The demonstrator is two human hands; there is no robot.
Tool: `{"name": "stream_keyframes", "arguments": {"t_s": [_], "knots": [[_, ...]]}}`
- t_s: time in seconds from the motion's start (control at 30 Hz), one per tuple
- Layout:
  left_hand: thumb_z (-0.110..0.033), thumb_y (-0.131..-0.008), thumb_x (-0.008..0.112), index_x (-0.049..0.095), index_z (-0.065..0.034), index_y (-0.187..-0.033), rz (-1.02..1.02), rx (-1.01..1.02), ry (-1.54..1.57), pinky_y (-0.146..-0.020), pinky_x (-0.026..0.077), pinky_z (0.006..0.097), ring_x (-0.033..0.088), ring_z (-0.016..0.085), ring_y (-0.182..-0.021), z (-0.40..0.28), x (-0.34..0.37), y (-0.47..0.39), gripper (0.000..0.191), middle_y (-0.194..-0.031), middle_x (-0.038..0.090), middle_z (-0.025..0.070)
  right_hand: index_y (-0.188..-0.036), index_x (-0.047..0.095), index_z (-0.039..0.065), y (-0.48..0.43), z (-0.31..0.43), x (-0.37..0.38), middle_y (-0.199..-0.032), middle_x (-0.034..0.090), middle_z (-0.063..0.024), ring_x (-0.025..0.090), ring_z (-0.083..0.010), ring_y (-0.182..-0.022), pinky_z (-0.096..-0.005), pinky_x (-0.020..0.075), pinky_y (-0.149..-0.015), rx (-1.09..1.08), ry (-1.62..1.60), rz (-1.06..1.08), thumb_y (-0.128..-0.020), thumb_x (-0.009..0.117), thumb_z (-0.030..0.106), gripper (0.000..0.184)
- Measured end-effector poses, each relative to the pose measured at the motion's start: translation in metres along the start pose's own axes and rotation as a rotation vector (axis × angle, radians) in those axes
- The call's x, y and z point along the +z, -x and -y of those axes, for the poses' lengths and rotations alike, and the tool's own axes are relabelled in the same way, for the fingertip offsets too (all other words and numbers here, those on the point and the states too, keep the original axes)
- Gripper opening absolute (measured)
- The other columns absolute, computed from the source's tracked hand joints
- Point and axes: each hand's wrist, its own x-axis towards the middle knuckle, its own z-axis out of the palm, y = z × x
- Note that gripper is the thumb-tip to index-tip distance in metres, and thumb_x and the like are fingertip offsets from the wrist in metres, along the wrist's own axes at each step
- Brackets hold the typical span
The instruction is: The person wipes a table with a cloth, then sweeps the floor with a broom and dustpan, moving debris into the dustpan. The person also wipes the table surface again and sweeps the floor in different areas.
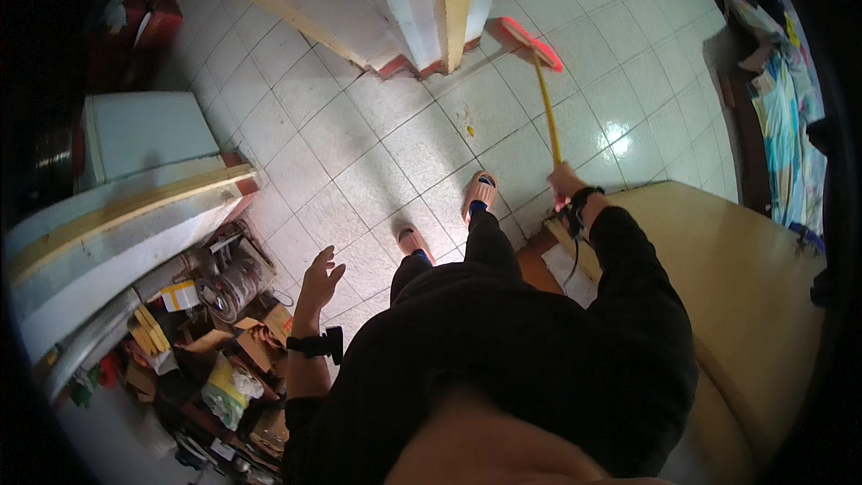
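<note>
My right hand [567,186] grips the upper end of a yellow broom handle [548,111]. The pink bristle head of the broom [532,44] rests on the white tiled floor [350,168], ahead and to the right of my feet. Free of any object, my left hand [322,279] hangs at my left side over the tiles, its fingers apart. A small yellow scrap [470,131] lies on the floor between the broom and my pink slippers [480,192].
A heap of cardboard boxes [259,343] and bags fills the left side. A wall corner [421,34] juts in ahead. Beyond the left wall end stands a pale cabinet [148,131]. A yellowish panel [714,269] is close on my right; colourful fabric [781,128] hangs farther right.
</note>
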Motion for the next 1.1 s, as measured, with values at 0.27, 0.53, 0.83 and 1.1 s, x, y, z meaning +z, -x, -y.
{"name": "stream_keyframes", "arguments": {"t_s": [0.27,0.53,0.83,1.1], "knots": [[-0.023,-0.078,0.060,0.039,-0.0014,-0.122,0.151,0.251,-0.110,-0.081,0.043,0.0333,0.054,0.028,-0.096,0.018,-0.056,-0.095,0.054,-0.112,0.051,0.0194,-0.093,0.038,-0.005,0.195,-0.077,0.124,-0.082,0.057,-0.0246,0.058,-0.0365,-0.076,-0.0434,0.0452,-0.065,-0.006,0.293,0.109,-0.076,0.047,0.013,0.026],[-0.017,-0.078,0.060,0.038,-0.0035,-0.123,0.290,0.430,-0.338,-0.080,0.044,0.0342,0.054,0.028,-0.097,0.007,-0.122,-0.159,0.053,-0.113,0.050,0.0190,-0.093,0.040,-0.005,0.351,-0.058,0.234,-0.070,0.057,-0.0209,0.059,-0.0315,-0.059,-0.0399,0.0477,-0.050,0.181,-0.123,0.201,-0.071,0.047,0.011,0.028],[-0.019,-0.078,0.060,0.038,-0.0032,-0.123,0.383,0.425,-0.439,-0.081,0.043,0.0334,0.053,0.027,-0.098,0.024,-0.116,-0.136,0.053,-0.115,0.049,0.0182,-0.089,0.044,-0.003,0.290,-0.128,0.247,-0.066,0.057,-0.0144,0.058,-0.0256,-0.050,-0.0348,0.0480,-0.041,0.200,-0.499,-0.199,-0.069,0.058,0.018,0.032],[-0.019,-0.077,0.061,0.038,-0.0014,-0.123,0.396,0.329,-0.493,-0.081,0.043,0.0338,0.053,0.025,-0.098,0.057,-0.107,-0.083,0.054,-0.115,0.049,0.0181,-0.052,0.054,0.005,0.134,-0.217,0.258,-0.043,0.047,-0.0103,0.048,-0.0225,-0.037,-0.0386,0.0383,-0.035,-0.364,0.872,-0.024,-0.070,0.054,0.010,0.019]]}}
